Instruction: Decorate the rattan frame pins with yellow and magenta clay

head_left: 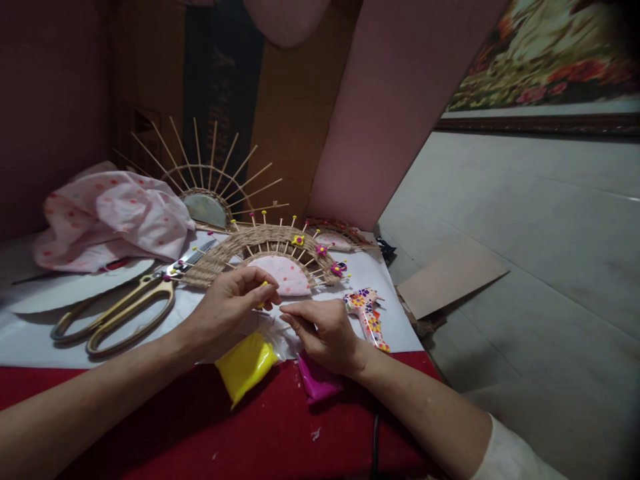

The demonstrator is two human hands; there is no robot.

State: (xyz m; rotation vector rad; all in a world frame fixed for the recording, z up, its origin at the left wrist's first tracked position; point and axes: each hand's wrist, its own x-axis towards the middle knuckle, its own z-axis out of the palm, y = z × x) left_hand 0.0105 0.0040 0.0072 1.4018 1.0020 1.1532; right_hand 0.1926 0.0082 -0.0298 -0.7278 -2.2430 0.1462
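Note:
My left hand (227, 303) is closed in a pinch on a small bit of yellow clay (263, 288). It hovers just in front of a woven jute arch (260, 250) studded with sticks tipped in yellow and pink beads. My right hand (323, 330) sits beside it, fingers curled, fingertips close to the left hand; what they hold is not clear. Under the hands lie a yellow clay packet (245, 363) and a magenta clay packet (317, 381) on the red cloth (200, 427).
Large gold scissors (117, 310) lie at the left on white paper. A flower-painted glue gun (367, 313) lies right of my hands. Behind stand a second stick sunburst (207, 193), a pink dotted cloth (107, 217), and cardboard (450, 277) on the tiled floor.

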